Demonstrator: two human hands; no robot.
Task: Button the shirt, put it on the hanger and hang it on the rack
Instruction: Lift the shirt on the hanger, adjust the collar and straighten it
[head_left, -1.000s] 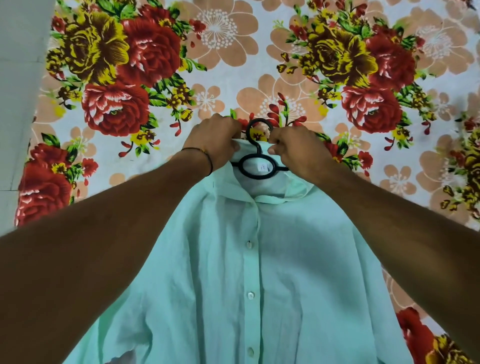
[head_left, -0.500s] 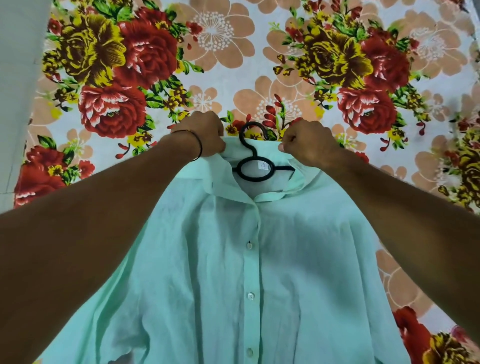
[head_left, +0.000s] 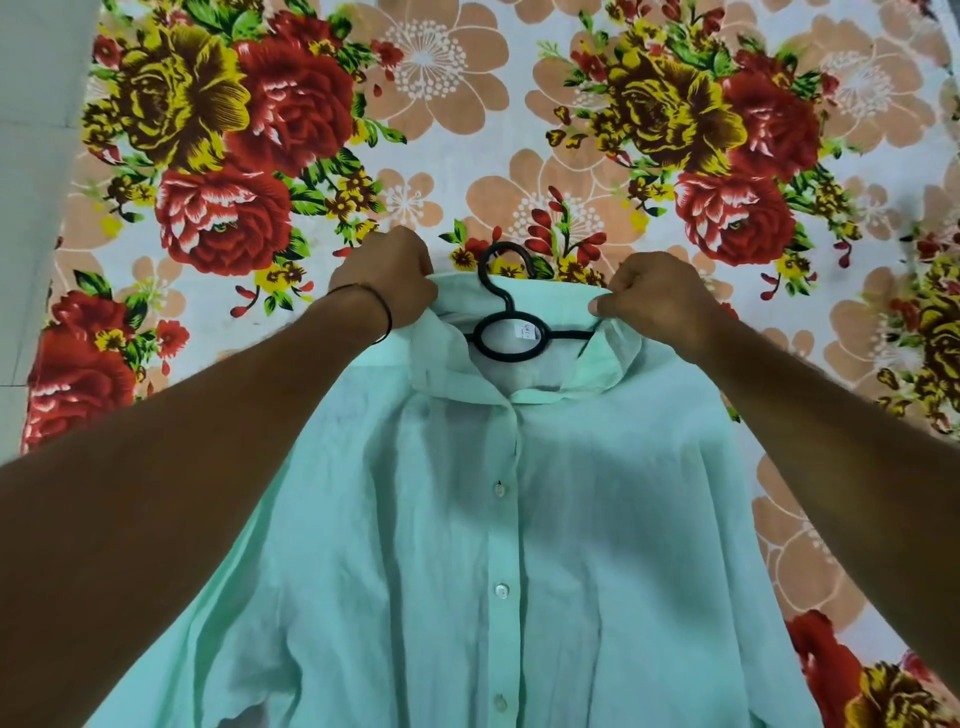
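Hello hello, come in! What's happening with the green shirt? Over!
Left hand and right hand grip the collar. Hanger inside the buttoned shirt. Nothing in the way.

The shirt (head_left: 571, 519) you hold is thin mint-green woven cloth, matt and softly creased, and sheer enough near the collar that the layers beneath show through. Its buttons (head_left: 501, 590) are small, pearly and glossy. The hanger (head_left: 508, 307) looks like black plastic, smooth with a dull sheen. The small white label (head_left: 524, 328) inside its ring may be paper or woven tape; you cannot tell which. The bedsheet (head_left: 467, 130) underneath is printed floral cloth, matt and flat. The band (head_left: 382, 306) on your wrist is dark thread. At the left edge lies pale, smooth tile (head_left: 31, 156).
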